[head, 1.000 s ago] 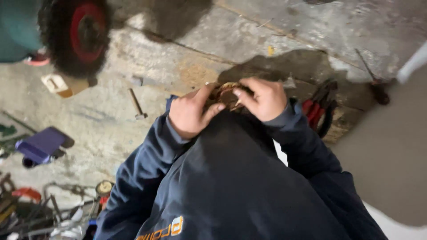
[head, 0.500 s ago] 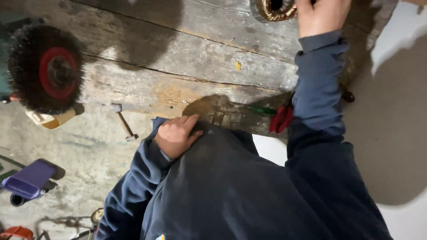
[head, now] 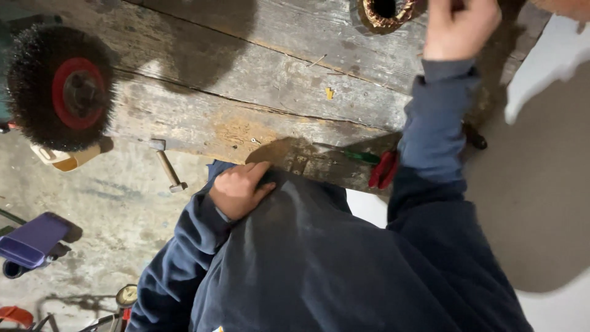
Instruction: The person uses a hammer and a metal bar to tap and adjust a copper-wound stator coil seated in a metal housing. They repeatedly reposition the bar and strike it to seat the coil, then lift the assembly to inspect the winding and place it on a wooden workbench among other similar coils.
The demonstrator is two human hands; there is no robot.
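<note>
Right hand (head: pixel 460 27) up at 1 o'clock, arm stretched across the wooden workbench (head: pixel 246 67), fingers curled into a loose fist; whether it grips anything cannot be told, as the fingertips are blurred and partly cut by the frame edge. Just beside it, toward 12 o'clock, a round coil of copper-coloured winding (head: pixel 384 11) with a dark hollow centre rests on the bench top; touching or not, cannot tell.

Left hand (head: pixel 238 189) near centre, slightly toward 9 o'clock, pressed against the dark blue sweatshirt (head: pixel 319 264), fingers bent and half closed (holding nothing visible).

At 10 o'clock, a black wire brush wheel (head: pixel 58 86) with red hub. Under it, a small cream and tan box (head: pixel 64 158), label unreadable. A small hammer (head: pixel 166 166) lies on the concrete floor at 9 o'clock. Red-handled pliers (head: pixel 382 169) and a green-handled tool (head: pixel 362 157) sit at 3 o'clock by the bench edge. A purple flat container (head: pixel 31 238) at 8 o'clock.
</note>
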